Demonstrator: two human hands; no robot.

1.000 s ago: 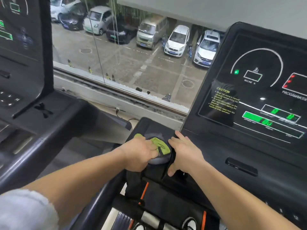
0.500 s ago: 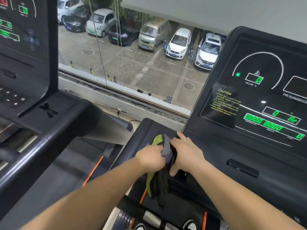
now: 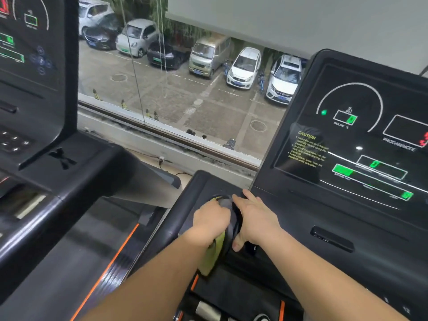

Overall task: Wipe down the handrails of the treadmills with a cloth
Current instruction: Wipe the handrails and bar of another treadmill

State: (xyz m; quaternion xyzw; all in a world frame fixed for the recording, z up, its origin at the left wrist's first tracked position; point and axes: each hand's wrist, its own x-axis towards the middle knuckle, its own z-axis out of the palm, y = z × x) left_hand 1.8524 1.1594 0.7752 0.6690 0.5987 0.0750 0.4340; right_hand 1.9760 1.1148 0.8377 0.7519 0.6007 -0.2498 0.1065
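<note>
My left hand grips a grey and yellow-green cloth on the round recess at the left end of the right treadmill's black console. The cloth's loose end hangs down below my wrist. The black left handrail of this treadmill runs down and left beside my left hand. My right hand rests flat on the console just right of the cloth, fingers straight, thumb pointing down. The recess itself is mostly hidden by the cloth and my hands.
The lit display panel rises on the right. A second treadmill's console and thick handrail stand on the left, its belt below. A window ahead overlooks parked cars.
The cloth was bunched flat under my left hand on the recess. Now my left hand has turned and drawn it back, so its end hangs down. My right hand has stayed put.
</note>
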